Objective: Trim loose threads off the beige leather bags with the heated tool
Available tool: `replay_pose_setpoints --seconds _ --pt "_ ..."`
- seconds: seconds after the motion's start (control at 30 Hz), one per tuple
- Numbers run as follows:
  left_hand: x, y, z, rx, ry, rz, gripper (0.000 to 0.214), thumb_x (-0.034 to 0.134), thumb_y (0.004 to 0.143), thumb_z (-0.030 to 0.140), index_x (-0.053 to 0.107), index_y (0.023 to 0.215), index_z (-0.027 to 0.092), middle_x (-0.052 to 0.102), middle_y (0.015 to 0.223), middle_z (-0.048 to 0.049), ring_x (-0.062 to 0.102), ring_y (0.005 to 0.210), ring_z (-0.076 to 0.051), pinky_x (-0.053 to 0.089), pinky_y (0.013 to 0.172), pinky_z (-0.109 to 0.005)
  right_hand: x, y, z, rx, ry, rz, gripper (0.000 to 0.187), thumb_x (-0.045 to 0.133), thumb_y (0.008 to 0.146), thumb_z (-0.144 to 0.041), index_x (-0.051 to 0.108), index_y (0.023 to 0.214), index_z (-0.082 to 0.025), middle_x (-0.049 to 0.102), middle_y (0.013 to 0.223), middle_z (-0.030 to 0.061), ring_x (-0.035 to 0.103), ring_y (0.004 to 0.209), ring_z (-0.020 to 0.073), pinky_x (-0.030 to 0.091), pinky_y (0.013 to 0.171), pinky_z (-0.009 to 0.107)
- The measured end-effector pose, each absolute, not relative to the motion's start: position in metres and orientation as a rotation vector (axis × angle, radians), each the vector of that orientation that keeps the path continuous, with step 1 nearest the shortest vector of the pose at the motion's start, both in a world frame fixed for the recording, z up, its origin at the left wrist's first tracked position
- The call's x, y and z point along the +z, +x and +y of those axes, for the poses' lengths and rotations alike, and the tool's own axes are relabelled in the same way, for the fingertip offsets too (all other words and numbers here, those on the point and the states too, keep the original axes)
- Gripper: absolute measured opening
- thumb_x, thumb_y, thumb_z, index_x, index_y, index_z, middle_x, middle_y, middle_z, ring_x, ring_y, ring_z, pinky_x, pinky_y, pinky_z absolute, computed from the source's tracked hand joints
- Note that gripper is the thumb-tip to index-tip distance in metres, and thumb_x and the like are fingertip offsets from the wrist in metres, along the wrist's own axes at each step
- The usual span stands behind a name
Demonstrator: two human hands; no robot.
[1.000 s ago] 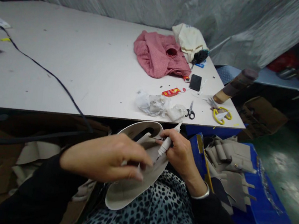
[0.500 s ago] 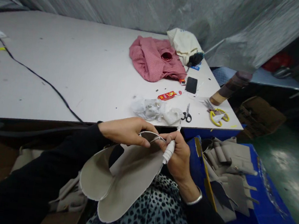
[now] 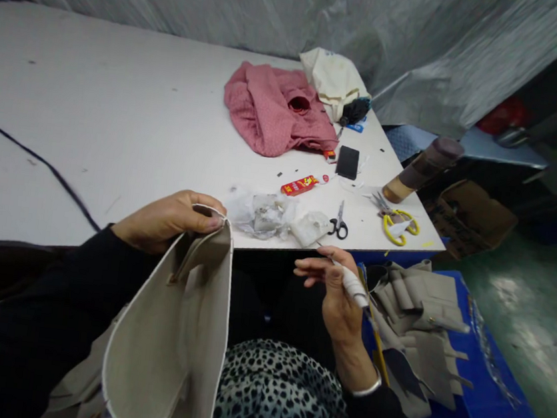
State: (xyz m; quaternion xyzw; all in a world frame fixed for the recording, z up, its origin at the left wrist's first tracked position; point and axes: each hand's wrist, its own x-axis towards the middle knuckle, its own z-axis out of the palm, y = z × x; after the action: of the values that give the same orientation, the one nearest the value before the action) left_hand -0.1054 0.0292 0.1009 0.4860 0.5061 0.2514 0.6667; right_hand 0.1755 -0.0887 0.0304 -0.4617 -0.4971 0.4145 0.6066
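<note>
My left hand [image 3: 169,220] pinches the top edge of a beige cut fabric piece [image 3: 178,332], which hangs down over my lap at the table's front edge. My right hand [image 3: 332,289] is closed round a small white tube [image 3: 353,286] and is held apart from the fabric, below the table edge. A silver bangle [image 3: 366,387] sits on my right wrist.
On the white table [image 3: 118,117] lie a pink garment [image 3: 277,111], a cream bag [image 3: 331,77], a black phone [image 3: 347,162], a red packet [image 3: 300,185], crumpled wrappers [image 3: 271,211], black scissors [image 3: 338,224], yellow scissors [image 3: 395,221], a brown tumbler [image 3: 421,168] and a black cable [image 3: 37,158]. A blue bin [image 3: 483,393] right holds beige pieces.
My left hand has lifted the fabric piece up and left, so it hangs down. My right hand has come away from the fabric with the tube. The view has shifted left.
</note>
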Motion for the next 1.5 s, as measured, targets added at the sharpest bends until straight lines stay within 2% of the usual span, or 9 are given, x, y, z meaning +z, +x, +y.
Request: replay_pose_setpoints --seconds 0.07,0.13,0.3,0.47,0.6,0.73,1.07,1.3,1.5 --pt "0.087 -0.101 0.032 0.554 0.982 1.155 0.03 0.093 0.054 0.035 0.075 0.072 0.018 0.066 0.062 -0.0022 0.057 0.052 -0.016 0.044 0.051 -0.026 0.021 0.193 -0.079 0.932 -1.137 -1.142 0.052 0.044 0.107 -0.065 0.058 0.134 -0.022 0.078 0.092 0.0059 0.074 0.069 0.017 0.054 0.059 0.027" --pt "0.07 -0.082 0.026 0.485 0.997 1.122 0.027 0.091 0.057 0.036 0.074 0.069 0.018 0.065 0.06 -0.0015 0.056 0.052 -0.015 0.043 0.052 -0.026 0.012 0.206 -0.067 0.84 -1.253 -1.141 0.06 0.047 0.104 -0.069 0.064 0.133 -0.021 0.075 0.086 0.0043 0.068 0.065 0.0151 0.053 0.059 0.027" --pt "0.032 -0.017 -0.003 0.511 1.306 1.13 0.024 0.079 0.075 0.04 0.078 0.076 0.017 0.074 0.075 -0.0045 0.063 0.071 -0.019 0.047 0.071 -0.03 -0.001 0.221 -0.045 0.612 -1.493 -1.144 0.037 0.064 0.1 -0.055 0.076 0.106 -0.02 0.074 0.086 0.0039 0.068 0.072 0.0172 0.058 0.071 0.032" --pt "0.01 0.006 -0.013 0.575 1.468 1.299 0.026 0.07 0.084 0.042 0.076 0.08 0.017 0.075 0.079 -0.0047 0.066 0.078 -0.022 0.047 0.077 -0.033 -0.007 0.224 -0.035 0.555 -1.449 -1.316 0.022 0.066 0.102 -0.042 0.075 0.104 -0.022 0.078 0.093 0.0048 0.075 0.087 0.0217 0.059 0.086 0.039" --pt "0.009 0.001 -0.006 0.531 1.417 1.275 0.026 0.071 0.084 0.042 0.076 0.079 0.017 0.075 0.078 -0.0045 0.066 0.076 -0.021 0.048 0.075 -0.032 -0.006 0.226 -0.031 0.517 -1.428 -1.438 0.017 0.064 0.104 -0.036 0.075 0.103 -0.022 0.078 0.095 0.0047 0.075 0.089 0.0217 0.06 0.087 0.038" --pt "0.012 0.0 0.002 0.5 1.338 1.173 0.022 0.075 0.081 0.039 0.077 0.08 0.017 0.077 0.081 -0.0045 0.067 0.08 -0.022 0.049 0.081 -0.033 -0.002 0.224 -0.026 0.41 -1.402 -1.574 0.014 0.064 0.105 -0.03 0.074 0.103 -0.021 0.078 0.096 0.0046 0.074 0.088 0.0203 0.058 0.084 0.034" --pt "0.016 -0.001 0.006 0.418 1.258 1.067 0.017 0.078 0.08 0.033 0.079 0.086 0.017 0.078 0.088 -0.0047 0.068 0.083 -0.021 0.051 0.085 -0.033 0.005 0.215 -0.025 0.062 -1.492 -1.99 0.019 0.058 0.108 -0.033 0.071 0.106 -0.02 0.078 0.095 0.0087 0.07 0.087 0.0238 0.05 0.081 0.036" --pt "0.018 0.0 0.005 0.415 1.284 1.091 0.017 0.076 0.08 0.033 0.077 0.085 0.017 0.077 0.084 -0.0039 0.067 0.079 -0.019 0.049 0.08 -0.031 0.007 0.218 -0.031 0.158 -1.4 -1.882 0.015 0.063 0.106 -0.032 0.074 0.105 -0.022 0.079 0.097 0.0078 0.071 0.088 0.024 0.052 0.083 0.038" --pt "0.018 0.002 0.005 0.377 1.305 1.105 0.021 0.077 0.08 0.037 0.078 0.087 0.017 0.076 0.083 -0.0035 0.064 0.077 -0.019 0.046 0.076 -0.03 0.01 0.209 -0.045 0.775 -1.384 -1.266 0.028 0.057 0.108 -0.04 0.073 0.093 -0.023 0.072 0.073 -0.0001 0.071 0.068 0.0169 0.058 0.069 0.03"
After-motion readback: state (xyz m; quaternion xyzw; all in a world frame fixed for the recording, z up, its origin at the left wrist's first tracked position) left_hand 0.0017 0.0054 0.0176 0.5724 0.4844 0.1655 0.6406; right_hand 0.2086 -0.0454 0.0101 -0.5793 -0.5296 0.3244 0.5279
